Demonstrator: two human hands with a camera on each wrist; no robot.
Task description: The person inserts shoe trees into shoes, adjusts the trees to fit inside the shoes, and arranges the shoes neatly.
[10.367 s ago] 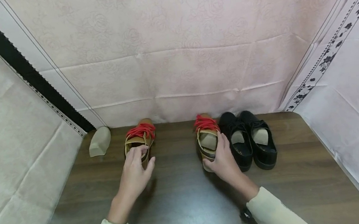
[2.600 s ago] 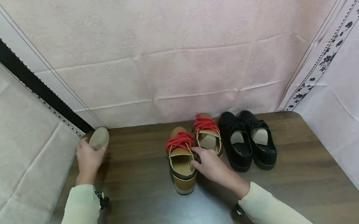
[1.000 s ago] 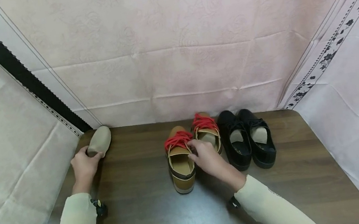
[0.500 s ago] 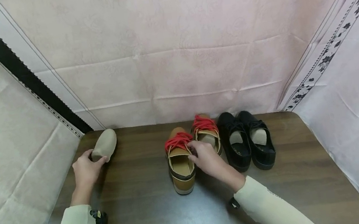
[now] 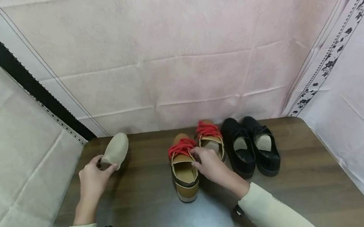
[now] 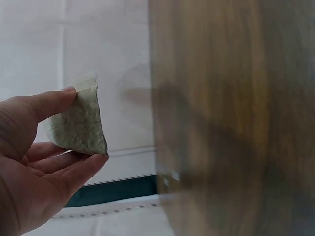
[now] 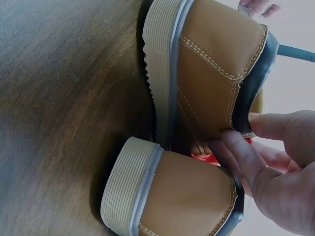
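Note:
Between the thumb and fingers of my left hand (image 5: 92, 182) is a beige toe-shaped shoe insert (image 5: 116, 150), raised a little at the back left. In the left wrist view, the broad end of the insert (image 6: 81, 120) faces the camera. My right hand (image 5: 212, 165) pinches the collar edge of a tan shoe with red laces (image 5: 186, 190); the inside of this shoe shows bare lining. Its mate, a second tan shoe (image 5: 208, 129), stands just behind and to the right, partly behind my right hand, with a beige insert in it.
Two black lace-up shoes (image 5: 241, 165) stand side by side right of the tan pair, each with a beige insert. All stand on a brown wooden tabletop (image 5: 156, 225). Pale patterned cloth (image 5: 178, 87) rises behind, and more cloth hangs at both sides.
My left hand has taken the insert from the back left corner and moved right with it. Earlier, the left tan shoe came right, beside its mate; the right hand now keeps hold of it.

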